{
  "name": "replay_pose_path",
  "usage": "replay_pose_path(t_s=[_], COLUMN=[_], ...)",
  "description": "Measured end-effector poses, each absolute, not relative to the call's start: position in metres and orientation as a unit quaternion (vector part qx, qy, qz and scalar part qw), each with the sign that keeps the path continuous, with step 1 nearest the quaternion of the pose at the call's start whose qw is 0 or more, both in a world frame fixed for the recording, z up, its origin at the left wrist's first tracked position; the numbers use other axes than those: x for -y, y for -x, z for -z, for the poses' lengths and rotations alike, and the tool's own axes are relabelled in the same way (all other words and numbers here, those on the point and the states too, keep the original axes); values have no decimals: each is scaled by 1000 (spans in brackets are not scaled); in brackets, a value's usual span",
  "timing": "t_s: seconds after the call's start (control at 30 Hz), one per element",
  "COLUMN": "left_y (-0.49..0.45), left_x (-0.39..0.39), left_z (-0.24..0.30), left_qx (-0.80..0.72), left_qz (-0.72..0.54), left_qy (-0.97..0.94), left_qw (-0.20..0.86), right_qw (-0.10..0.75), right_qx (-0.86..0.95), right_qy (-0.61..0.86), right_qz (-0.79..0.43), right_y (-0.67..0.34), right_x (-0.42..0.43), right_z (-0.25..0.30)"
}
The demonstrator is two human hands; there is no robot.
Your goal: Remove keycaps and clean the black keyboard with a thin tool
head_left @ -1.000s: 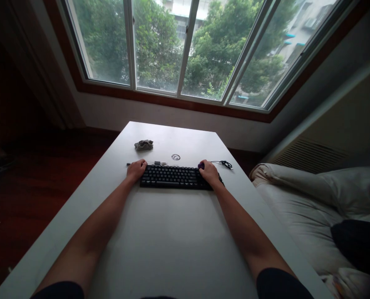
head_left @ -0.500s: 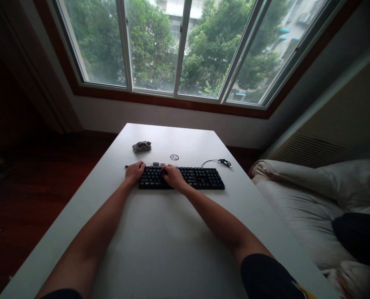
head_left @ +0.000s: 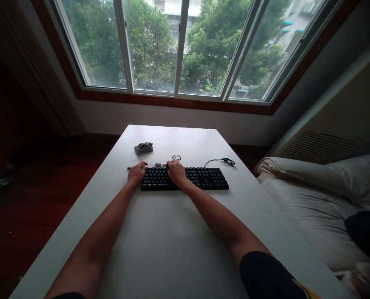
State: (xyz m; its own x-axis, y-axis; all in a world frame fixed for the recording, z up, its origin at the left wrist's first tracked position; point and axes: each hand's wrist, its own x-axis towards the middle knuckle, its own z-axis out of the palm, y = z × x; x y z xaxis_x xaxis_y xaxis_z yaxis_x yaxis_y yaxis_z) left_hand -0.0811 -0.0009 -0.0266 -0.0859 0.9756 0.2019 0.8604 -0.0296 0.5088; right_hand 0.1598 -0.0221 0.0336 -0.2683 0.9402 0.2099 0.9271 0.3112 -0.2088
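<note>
A black keyboard (head_left: 206,178) lies flat across the white table (head_left: 169,232). At its left end is my left hand (head_left: 137,173), its fingers closed around the corner and edge. My right hand (head_left: 176,172) is over the keys left of the middle, with its fingers curled together in a pinch near the far edge. A small dark bit shows at those fingertips, too small to name. Just beyond the keyboard, between my hands, sits a small dark block (head_left: 158,165) beside thin, light-coloured items. Behind my right hand a thin ring-like loop (head_left: 176,157) is partly hidden.
A crumpled grey cloth (head_left: 144,147) rests at the table's far left. The keyboard's bundled black cable (head_left: 229,162) lies at the far right. A pale sofa (head_left: 300,199) stands along the right side, and a window (head_left: 154,50) is beyond the table.
My right hand has moved away from me, from over the keys towards the keyboard's far edge, and now partly covers the loop. My left hand stays at the left end. The view has shifted slightly.
</note>
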Motion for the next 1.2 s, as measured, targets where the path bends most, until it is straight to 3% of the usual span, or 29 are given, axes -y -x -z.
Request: replay_pose_path(t_s=[0.33,0.5,0.6,0.77,0.97,1.1,1.2], left_y=[96,106,112,118,119,114,111], left_x=[-7,-6,-6,-7,-7,-6,-6], left_z=[24,20,20,25,31,27,22], left_qx=[-623,-580,-545,-487,-488,-504,-519], left_qz=[-280,-322,-326,-342,-339,-341,-343], left_qy=[-708,-713,-724,-759,-752,-737,-721], left_qw=[176,226,270,265,285,293,305], right_qw=[239,295,268,192,196,199,236], right_qx=[898,852,851,913,950,956,937], right_qy=[360,428,448,358,238,149,186], right_qz=[-86,-67,-53,-21,-44,-152,-180], right_y=[-79,-104,-103,-94,-102,-106,-111], right_x=[58,23,3,7,50,71,61], right_z=[-9,-26,-26,-14,-12,-22,-34])
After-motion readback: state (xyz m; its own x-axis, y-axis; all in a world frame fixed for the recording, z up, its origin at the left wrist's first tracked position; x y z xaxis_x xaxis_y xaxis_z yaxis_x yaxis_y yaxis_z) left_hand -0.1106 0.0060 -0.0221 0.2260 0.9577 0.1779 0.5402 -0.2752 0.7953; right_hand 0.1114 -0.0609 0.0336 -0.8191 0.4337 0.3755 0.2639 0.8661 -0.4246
